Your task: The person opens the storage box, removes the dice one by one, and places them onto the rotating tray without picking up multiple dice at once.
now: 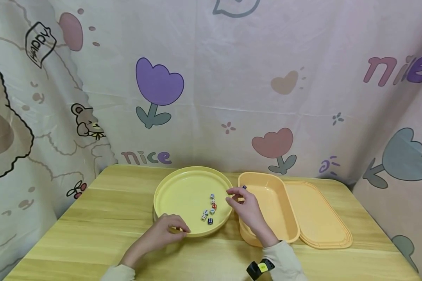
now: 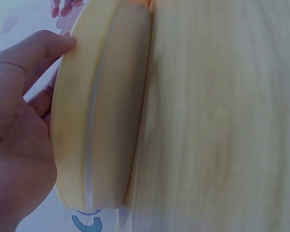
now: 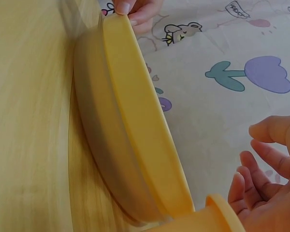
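A round yellow tray (image 1: pixel 176 203) stands on the table, with several small white dice (image 1: pixel 204 217), a red die (image 1: pixel 214 206) and a dark blue die (image 1: pixel 210 221) on its right half. My left hand (image 1: pixel 167 230) pinches the tray's near rim, the thumb on its outer side in the left wrist view. Beside the right rim hovers my right hand (image 1: pixel 247 208), thumb and fingertips apart with nothing between them. Just past its fingers, at the orange box's far left corner, another dark die (image 1: pixel 244 187) shows.
The open orange box (image 1: pixel 274 203) stands right of the tray, partly under my right forearm. Its flat lid (image 1: pixel 318 214) lies against its right side. A printed curtain (image 1: pixel 211 78) hangs behind the wooden table (image 1: pixel 102 210).
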`<state>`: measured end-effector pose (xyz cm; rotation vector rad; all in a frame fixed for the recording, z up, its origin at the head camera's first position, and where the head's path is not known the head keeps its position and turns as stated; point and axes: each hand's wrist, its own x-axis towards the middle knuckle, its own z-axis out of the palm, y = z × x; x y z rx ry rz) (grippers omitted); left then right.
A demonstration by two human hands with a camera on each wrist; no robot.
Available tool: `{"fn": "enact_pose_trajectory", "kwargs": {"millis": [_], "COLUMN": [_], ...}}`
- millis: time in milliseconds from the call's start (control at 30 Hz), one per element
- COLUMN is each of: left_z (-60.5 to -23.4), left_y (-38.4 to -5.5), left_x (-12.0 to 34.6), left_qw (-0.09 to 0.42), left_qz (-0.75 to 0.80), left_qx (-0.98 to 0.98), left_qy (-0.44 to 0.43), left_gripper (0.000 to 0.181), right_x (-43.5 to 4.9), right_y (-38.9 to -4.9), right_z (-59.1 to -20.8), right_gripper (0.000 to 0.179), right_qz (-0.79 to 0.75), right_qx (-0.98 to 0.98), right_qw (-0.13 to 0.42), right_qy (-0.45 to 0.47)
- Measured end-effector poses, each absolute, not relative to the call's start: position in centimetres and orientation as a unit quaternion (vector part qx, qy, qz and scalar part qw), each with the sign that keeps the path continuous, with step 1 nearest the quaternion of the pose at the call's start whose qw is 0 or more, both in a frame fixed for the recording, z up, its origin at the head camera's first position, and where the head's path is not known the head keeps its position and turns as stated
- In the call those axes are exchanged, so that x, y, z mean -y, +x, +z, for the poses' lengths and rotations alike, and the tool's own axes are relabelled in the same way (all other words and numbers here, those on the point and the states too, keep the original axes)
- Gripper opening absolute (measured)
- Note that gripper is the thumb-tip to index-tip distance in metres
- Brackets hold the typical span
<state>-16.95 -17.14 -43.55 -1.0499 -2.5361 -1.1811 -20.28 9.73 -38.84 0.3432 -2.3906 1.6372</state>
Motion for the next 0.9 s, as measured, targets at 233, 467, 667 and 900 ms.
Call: {"fn": "enact_pose_trajectory", "kwargs": {"millis": [233,467,667,900], "left_z": [-43.6,-43.7,-43.6,-43.5], "left_y": [-17.0,-17.0,-17.0,-16.9], "left_x": [17.1,17.1,17.1,17.2], "left_qw": [0.078,0.080,0.071,0.062], "left_qz": [-0.391,-0.390,-0.395,-0.401], "left_qx": [0.847,0.847,0.848,0.847], "left_qy": [-0.352,-0.351,-0.347,-0.343], "left_gripper": [0.007,0.008,0.006,0.006], "right_x": [-10.0,-10.5,-11.5,-13.0], "right_y": [-20.4,-20.7,-20.9,-22.1], "right_z": [-38.9,-38.6,-38.1,-36.7], "right_gripper": [0.013,0.013,0.015,0.017], "right_qz": [0.555,0.558,0.564,0.572], "right_qx": [0.816,0.813,0.810,0.808], "right_qw": [0.116,0.124,0.126,0.124], "right_qy": [0.114,0.109,0.100,0.072]}}
